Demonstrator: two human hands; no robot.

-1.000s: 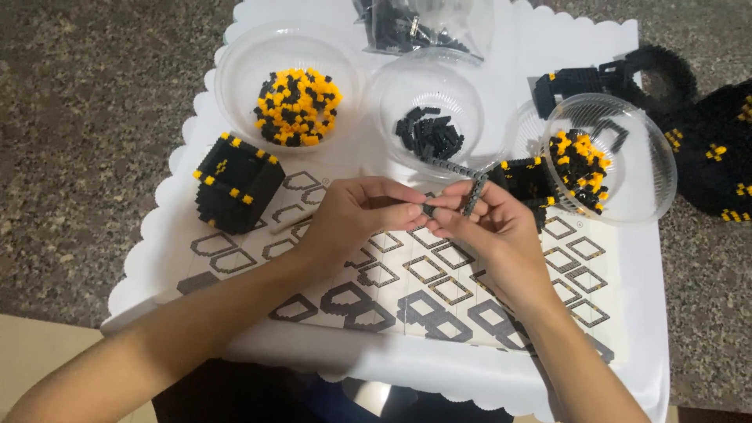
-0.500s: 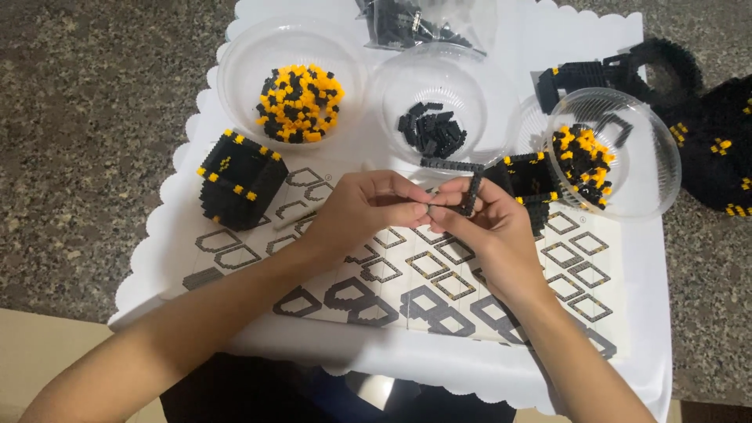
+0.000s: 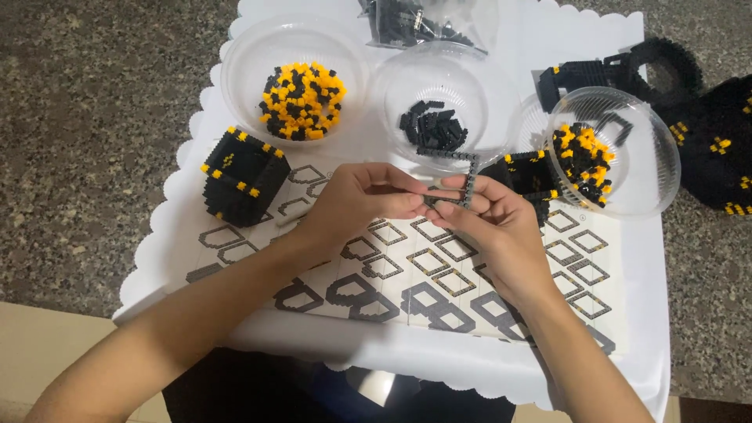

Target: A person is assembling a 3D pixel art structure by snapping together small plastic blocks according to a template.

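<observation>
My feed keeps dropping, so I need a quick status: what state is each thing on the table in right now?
Left hand: pinching the strip.
Right hand: gripping the strip.
Strip: thin black L-shaped piece, held above the sheet.
Sheet: lying flat, partly covered by the arms.
Left bowl: upright, holds yellow and black bricks.
Middle bowl: upright, few black bricks.
Right bowl: tilted, mixed bricks inside.
Cube: assembled, standing beside the sheet.
Bag: lying at the far edge.

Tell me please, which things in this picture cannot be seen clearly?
- Head view: where the black brick strip joins, hidden by left hand and right hand fingers.
- Clear bag, cut off by the top edge.
- Instruction sheet drawings, partly covered by both arms.
</observation>
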